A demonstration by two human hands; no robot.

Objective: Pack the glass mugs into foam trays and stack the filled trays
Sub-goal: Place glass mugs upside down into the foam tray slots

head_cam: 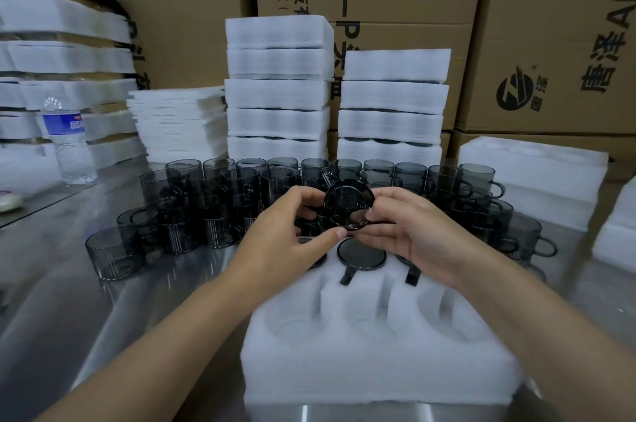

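Note:
Both my hands hold one smoked-glass mug (348,203) tilted with its base toward me, above the far row of a white foam tray (375,349). My left hand (285,235) grips its left side with curled fingers. From the right, my right hand (409,228) pinches its rim. In the tray's far row a mug (361,254) sits base up with its handle in the slot, and parts of two more mugs show beside it under my hands. The three near pockets hold nothing. Many loose glass mugs (213,201) stand in rows behind.
Two stacks of filled foam trays (277,91) (392,101) rise behind the mugs. A pile of flat foam sheets (179,122) and a water bottle (69,142) stand at left. An empty tray stack (530,173) sits at right. Cardboard boxes (550,25) form the back wall.

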